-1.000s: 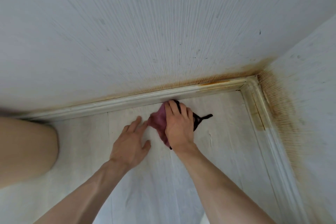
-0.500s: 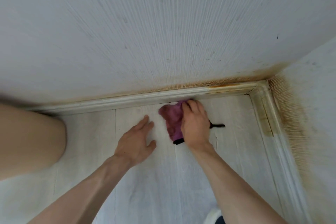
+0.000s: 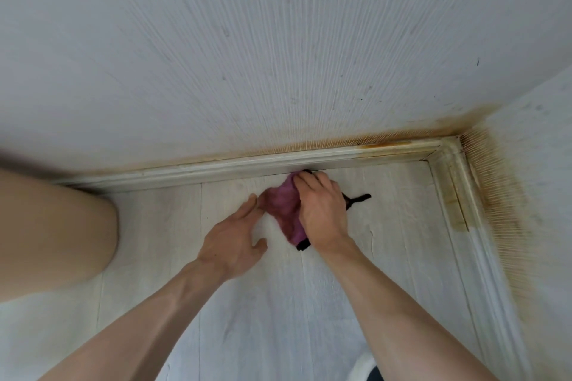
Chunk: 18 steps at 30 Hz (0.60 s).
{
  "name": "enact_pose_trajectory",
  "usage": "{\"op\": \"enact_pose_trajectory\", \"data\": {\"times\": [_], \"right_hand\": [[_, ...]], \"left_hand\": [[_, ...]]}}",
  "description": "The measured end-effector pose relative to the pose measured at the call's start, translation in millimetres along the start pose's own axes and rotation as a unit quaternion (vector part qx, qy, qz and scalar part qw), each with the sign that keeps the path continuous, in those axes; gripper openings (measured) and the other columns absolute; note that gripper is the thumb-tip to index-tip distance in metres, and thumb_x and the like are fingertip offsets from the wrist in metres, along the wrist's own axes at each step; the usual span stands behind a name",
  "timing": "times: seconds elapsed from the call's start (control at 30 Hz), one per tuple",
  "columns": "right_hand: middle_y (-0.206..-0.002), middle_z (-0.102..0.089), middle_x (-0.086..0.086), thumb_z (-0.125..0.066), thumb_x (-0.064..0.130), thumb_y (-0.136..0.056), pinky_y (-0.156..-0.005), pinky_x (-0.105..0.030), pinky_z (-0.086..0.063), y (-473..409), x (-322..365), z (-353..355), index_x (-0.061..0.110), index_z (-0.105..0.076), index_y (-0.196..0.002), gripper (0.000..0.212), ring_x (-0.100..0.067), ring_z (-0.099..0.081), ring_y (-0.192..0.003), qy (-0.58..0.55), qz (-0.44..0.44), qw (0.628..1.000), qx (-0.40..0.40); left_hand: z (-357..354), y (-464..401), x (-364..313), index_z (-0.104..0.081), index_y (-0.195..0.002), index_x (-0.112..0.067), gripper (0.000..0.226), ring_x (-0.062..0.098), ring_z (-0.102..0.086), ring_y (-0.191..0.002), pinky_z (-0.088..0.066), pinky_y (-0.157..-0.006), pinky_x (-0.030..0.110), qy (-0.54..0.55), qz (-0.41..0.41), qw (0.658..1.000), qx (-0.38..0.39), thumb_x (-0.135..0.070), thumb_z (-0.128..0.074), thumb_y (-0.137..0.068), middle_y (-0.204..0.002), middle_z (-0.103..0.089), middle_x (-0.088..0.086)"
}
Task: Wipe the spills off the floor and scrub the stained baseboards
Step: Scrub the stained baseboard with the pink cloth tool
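The right hand (image 3: 322,213) is pressing curled fingers (image 3: 305,184) over a crumpled purple cloth with black trim (image 3: 286,210), holding it against the white moulded baseboard (image 3: 216,168) at the far wall. Just left, the left hand (image 3: 233,241) is resting flat on the pale wood-plank floor (image 3: 247,318), fingers relaxed and straight, touching the cloth's edge. Brown staining is showing along the baseboard toward the right corner.

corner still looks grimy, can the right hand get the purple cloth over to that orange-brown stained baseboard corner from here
Probably yes. The right hand presses the purple cloth at the white baseboard, and only bare pale floor lies between it and the stained corner.
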State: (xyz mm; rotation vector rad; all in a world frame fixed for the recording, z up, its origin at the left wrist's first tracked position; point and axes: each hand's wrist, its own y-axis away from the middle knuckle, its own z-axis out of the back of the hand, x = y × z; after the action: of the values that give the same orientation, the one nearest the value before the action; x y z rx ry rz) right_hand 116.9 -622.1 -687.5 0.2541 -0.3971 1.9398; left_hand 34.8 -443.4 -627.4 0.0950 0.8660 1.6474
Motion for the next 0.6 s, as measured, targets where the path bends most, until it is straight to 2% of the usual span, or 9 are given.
{"op": "enact_pose_trajectory", "data": {"times": [0.13,0.23,0.33,0.43,0.53,0.6], "right_hand": [[-0.124,-0.072,-0.001,-0.075,-0.004,-0.076,-0.083,-0.039,-0.054,13.2,-21.9,9.2,0.012,-0.073,-0.122,0.049,-0.027,-0.065,-0.102,0.014,-0.033,0.999,-0.013],[-0.116,-0.073,-0.004,-0.076,-0.008,-0.073,-0.081,-0.041,-0.054,8.3,-28.8,11.1,0.009,-0.075,-0.112,0.043,-0.029,-0.065,-0.099,0.038,-0.068,0.997,-0.025],[-0.108,-0.072,-0.004,-0.079,-0.002,-0.072,-0.082,-0.040,-0.053,-4.3,-5.7,1.4,0.010,-0.075,-0.107,0.037,-0.028,-0.064,-0.098,0.049,0.008,0.999,0.016],[-0.114,-0.071,-0.003,-0.080,0.003,-0.075,-0.082,-0.039,-0.053,-3.7,-6.7,3.2,0.011,-0.073,-0.115,0.041,-0.027,-0.064,-0.100,0.066,0.047,0.996,0.040],[-0.122,-0.071,-0.004,-0.072,-0.003,-0.078,-0.078,-0.039,-0.052,6.7,-31.3,14.9,0.010,-0.071,-0.121,0.046,-0.029,-0.064,-0.096,0.076,-0.010,0.997,0.009],[-0.117,-0.071,-0.006,-0.070,-0.008,-0.075,-0.075,-0.040,-0.051,7.6,-33.9,16.0,0.008,-0.073,-0.115,0.043,-0.031,-0.063,-0.093,0.088,-0.053,0.995,-0.001]], "left_hand": [[1.4,0.9,3.9,-0.018,-0.163,-0.036,0.077,0.008,-0.030,-0.152,-0.034,-0.119,0.027,0.002,0.004,1.000,0.014,-0.039,-0.060,-0.099,-0.169,0.005,-0.023],[-1.8,0.3,3.7,-0.018,-0.164,-0.032,0.078,0.011,-0.028,-0.154,-0.031,-0.121,0.028,-0.006,0.001,1.000,0.016,-0.040,-0.060,-0.098,-0.170,0.008,-0.021],[-2.4,1.7,2.5,-0.012,-0.164,-0.035,0.082,0.015,-0.035,-0.150,-0.034,-0.119,0.031,-0.009,0.002,1.000,0.018,-0.038,-0.059,-0.098,-0.170,0.009,-0.020],[-1.0,1.0,3.3,-0.007,-0.164,-0.040,0.085,0.020,-0.042,-0.145,-0.040,-0.115,0.034,-0.011,-0.002,1.000,0.019,-0.037,-0.059,-0.097,-0.170,0.009,-0.022],[-2.5,1.5,4.6,-0.013,-0.164,-0.036,0.080,0.019,-0.036,-0.149,-0.036,-0.118,0.034,-0.019,0.005,1.000,0.022,-0.039,-0.059,-0.098,-0.169,0.012,-0.022],[-3.2,1.3,4.3,-0.014,-0.164,-0.034,0.080,0.018,-0.030,-0.152,-0.033,-0.120,0.034,-0.025,0.004,0.999,0.024,-0.039,-0.059,-0.098,-0.169,0.013,-0.021]]}}
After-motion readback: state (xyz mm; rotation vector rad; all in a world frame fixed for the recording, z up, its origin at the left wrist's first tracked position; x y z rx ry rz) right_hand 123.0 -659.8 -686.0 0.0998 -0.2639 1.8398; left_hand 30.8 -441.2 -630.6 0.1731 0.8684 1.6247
